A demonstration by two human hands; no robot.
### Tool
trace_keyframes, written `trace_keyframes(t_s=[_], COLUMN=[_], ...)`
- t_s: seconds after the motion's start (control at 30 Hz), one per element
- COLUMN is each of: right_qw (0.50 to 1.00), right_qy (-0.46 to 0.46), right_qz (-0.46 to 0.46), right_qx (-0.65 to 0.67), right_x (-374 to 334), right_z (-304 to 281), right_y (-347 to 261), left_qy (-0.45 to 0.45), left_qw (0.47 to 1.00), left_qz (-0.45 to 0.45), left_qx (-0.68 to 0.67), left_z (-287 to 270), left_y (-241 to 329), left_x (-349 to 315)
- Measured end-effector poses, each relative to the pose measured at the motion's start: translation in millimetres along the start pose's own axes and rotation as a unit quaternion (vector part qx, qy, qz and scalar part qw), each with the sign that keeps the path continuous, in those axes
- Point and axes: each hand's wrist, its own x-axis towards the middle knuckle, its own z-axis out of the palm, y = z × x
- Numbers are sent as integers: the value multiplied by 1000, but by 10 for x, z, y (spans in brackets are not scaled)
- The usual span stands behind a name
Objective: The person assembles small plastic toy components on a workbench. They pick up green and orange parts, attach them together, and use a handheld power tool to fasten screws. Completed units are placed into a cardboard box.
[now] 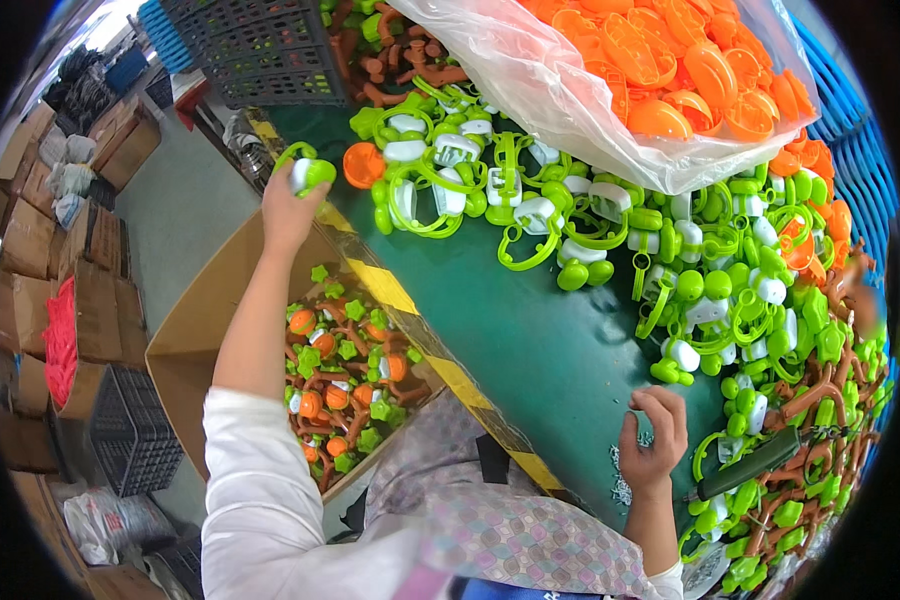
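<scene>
My left hand (292, 205) is raised at the table's left edge, closed around a green-and-white plastic toy piece (313, 175) with a ring-like green loop. Just right of it, an orange round shell (363, 165) lies on the green tabletop (440, 290). My right hand (655, 435) rests low over the table, fingers loosely curled, thumb apart, with nothing visible in it. Small pale bits (622, 490) lie beside that hand. Beyond both hands spreads a heap of green-and-white ring pieces (705, 285). To the right is a tool with a dark green handle (750, 465).
Below my left arm, a cardboard box (195, 350) holds orange, green and brown toy parts. A clear bag (530, 70) of orange shells (660, 60) sits at the back, near a black crate (260, 50). Brown branch-shaped parts (820, 395) pile at right. Cartons (95, 280) stand left.
</scene>
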Motion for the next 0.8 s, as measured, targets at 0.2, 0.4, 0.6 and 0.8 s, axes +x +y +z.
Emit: trace_keyframes(t_s=[0.2, 0.4, 0.6, 0.8], right_qw=[985, 914, 896, 919], right_qy=[-99, -209, -345, -353], right_qz=[-127, -346, -277, -166], right_qx=[62, -27, 46, -45], right_x=[339, 464, 96, -100], right_z=[352, 555, 437, 358], right_y=[-287, -380, -246, -54], left_qy=[-308, -514, -630, -123], left_qw=[617, 410, 523, 974], left_qz=[-249, -449, -350, 77], left_qx=[-680, -606, -455, -174], left_z=[-306, 263, 579, 823], left_y=[644, 1453, 1651, 1758], left_x=[-892, -1736, -1756, -566])
